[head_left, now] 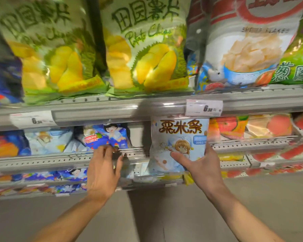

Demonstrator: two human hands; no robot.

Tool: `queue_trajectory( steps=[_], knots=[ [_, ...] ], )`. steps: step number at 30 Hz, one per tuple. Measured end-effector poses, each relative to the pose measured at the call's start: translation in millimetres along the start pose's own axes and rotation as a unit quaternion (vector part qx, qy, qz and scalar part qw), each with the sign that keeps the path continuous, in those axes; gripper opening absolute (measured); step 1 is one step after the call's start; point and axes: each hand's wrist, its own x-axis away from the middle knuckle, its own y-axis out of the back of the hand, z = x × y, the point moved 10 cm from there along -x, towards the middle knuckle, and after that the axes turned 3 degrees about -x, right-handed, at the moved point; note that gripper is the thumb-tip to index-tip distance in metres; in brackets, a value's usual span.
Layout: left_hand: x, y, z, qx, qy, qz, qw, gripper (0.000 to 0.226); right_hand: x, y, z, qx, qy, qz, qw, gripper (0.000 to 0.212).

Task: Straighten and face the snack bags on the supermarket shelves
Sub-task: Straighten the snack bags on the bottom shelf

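- The right hand (202, 167) holds a pale blue corn-stick bag (177, 142) upright and label-forward, just below the price tag (204, 107) marked 6.50. The thumb lies across the bag's front and the fingers curl round its right edge, clamped on it.
- The bag hangs in front of the shelf lip rather than sitting in its row; I judge it is mid-placement.
- The left hand (103, 169) reaches well to the left of that price tag, fingers (118, 160) spread and relaxed at the shelf edge, just below a blue cartoon-print bag (107, 136) that leans at a tilt. Whether they touch it I cannot tell.
- Above the price tag, the two durian potato chip bags (143, 48) stand upright and facing out, so that shelf looks done.
- Left: seating the held bag, righting the leaning blue ones, and the blurred lower shelves.
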Motion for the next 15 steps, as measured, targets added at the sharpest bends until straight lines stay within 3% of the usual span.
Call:
queue_trajectory(
  steps=[7,12,15],
  knots=[
    [-3,-5,24,-0.147,-0.115,0.071,0.980,0.048,-37,-42,29,0.043,0.037,-0.042,0.997,0.054],
    [-2,-10,23,-0.165,-0.122,0.073,0.976,0.052,-71,-70,22,0.110,0.012,-0.056,0.992,0.058],
    [-1,-12,21,-0.189,-0.123,0.080,0.971,0.058,-79,-93,8,0.093,0.014,-0.034,0.995,0.067]
  ],
)
